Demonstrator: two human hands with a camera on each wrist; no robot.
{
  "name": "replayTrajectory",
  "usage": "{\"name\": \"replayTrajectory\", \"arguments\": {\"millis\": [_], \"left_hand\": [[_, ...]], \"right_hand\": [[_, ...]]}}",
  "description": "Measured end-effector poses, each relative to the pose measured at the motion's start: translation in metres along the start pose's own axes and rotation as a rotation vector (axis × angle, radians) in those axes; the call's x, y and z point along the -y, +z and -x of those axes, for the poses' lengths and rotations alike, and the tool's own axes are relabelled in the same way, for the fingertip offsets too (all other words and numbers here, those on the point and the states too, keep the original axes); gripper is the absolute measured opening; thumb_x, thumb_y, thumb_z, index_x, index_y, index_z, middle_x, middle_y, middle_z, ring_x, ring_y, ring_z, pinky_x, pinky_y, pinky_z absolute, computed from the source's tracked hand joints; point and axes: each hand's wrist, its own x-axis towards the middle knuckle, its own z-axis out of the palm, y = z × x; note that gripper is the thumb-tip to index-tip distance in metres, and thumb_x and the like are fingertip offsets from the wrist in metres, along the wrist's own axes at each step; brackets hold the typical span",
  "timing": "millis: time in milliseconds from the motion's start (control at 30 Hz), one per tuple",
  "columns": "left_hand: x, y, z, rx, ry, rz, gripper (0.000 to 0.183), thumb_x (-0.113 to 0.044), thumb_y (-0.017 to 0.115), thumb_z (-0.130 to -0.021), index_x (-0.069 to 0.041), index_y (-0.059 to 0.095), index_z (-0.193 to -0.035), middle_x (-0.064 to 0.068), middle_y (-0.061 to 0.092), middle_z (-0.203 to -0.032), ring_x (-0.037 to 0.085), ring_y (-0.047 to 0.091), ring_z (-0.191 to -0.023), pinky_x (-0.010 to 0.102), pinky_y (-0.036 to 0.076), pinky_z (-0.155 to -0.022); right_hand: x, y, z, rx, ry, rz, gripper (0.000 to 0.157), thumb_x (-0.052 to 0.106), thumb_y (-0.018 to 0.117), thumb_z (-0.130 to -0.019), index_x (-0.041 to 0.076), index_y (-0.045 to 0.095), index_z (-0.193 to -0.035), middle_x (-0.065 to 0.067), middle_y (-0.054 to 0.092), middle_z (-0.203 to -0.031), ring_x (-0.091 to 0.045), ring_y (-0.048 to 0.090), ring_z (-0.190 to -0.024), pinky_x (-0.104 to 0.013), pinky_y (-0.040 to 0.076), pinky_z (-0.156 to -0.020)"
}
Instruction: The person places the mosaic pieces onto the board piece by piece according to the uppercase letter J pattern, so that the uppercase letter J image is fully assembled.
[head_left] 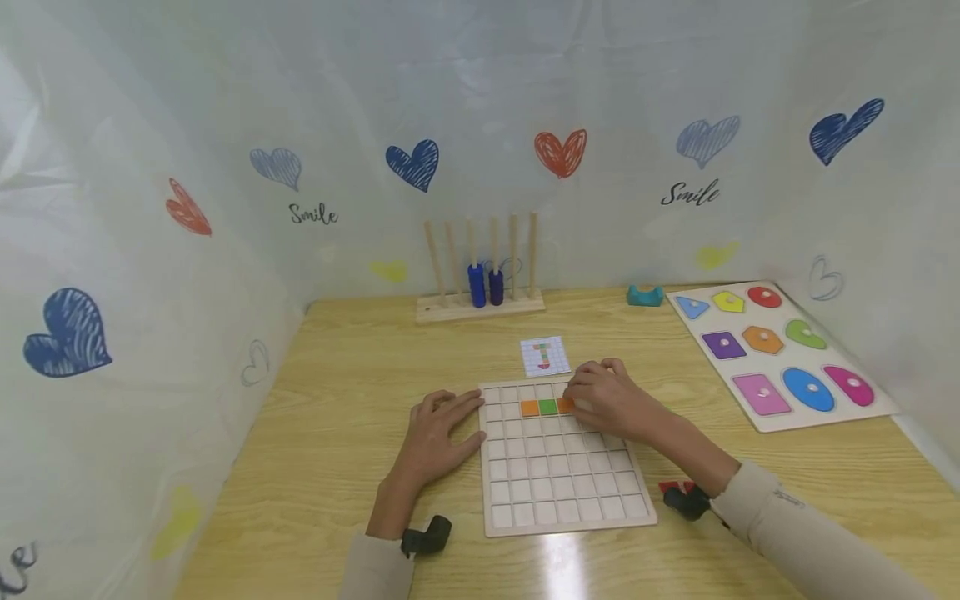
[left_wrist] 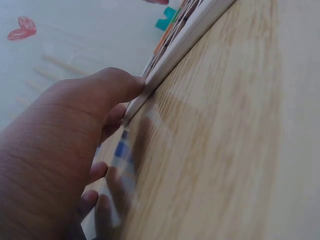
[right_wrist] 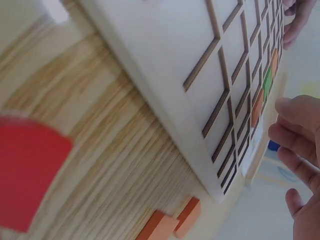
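Note:
A white wooden grid board lies on the table between the hands. Side by side in its second row sit an orange tile, a green tile and another orange tile. My right hand hovers over the board's upper right, fingertips by that second orange tile; in the right wrist view nothing shows between thumb and fingers. Against the board's left edge rests my left hand, its thumb and fingertips touching the rim. Above the board lies a small pattern card with a coloured J-shaped figure.
Red pieces and orange blocks lie right of the board. A peg stand with blue rings stands at the back. A teal piece and a shape puzzle board are at the back right.

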Motion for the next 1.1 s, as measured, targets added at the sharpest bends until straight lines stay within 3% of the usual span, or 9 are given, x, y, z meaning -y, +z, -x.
{"name": "replayTrajectory", "arguments": {"millis": [300, 500, 1100], "left_hand": [[0.005, 0.004, 0.002, 0.015, -0.031, -0.007, 0.056, -0.047, 0.064, -0.092, -0.028, 0.057, -0.144, -0.014, 0.049, -0.149, 0.024, 0.040, -0.133, 0.051, 0.029, -0.104], [0.005, 0.003, 0.003, -0.014, -0.011, 0.002, 0.054, -0.044, 0.066, -0.091, -0.025, 0.060, -0.141, -0.012, 0.051, -0.148, 0.027, 0.041, -0.132, 0.054, 0.030, -0.102], [0.003, 0.004, 0.001, -0.007, -0.009, 0.010, 0.053, -0.044, 0.065, -0.092, -0.026, 0.060, -0.142, -0.012, 0.051, -0.148, 0.026, 0.041, -0.132, 0.052, 0.029, -0.102]], "right_hand": [[-0.004, -0.008, 0.020, -0.003, 0.075, -0.054, 0.019, 0.009, 0.082, -0.081, 0.010, 0.076, -0.099, -0.002, 0.070, -0.100, -0.026, 0.059, -0.102, -0.054, 0.036, -0.086], [-0.006, -0.012, 0.031, 0.005, 0.102, -0.033, 0.020, 0.012, 0.082, -0.082, 0.009, 0.076, -0.100, -0.003, 0.069, -0.101, -0.027, 0.059, -0.105, -0.055, 0.035, -0.089], [-0.016, -0.017, 0.062, -0.060, 0.107, 0.004, 0.017, 0.008, 0.080, -0.079, 0.009, 0.077, -0.097, -0.002, 0.070, -0.098, -0.027, 0.059, -0.102, -0.058, 0.036, -0.087]]}}
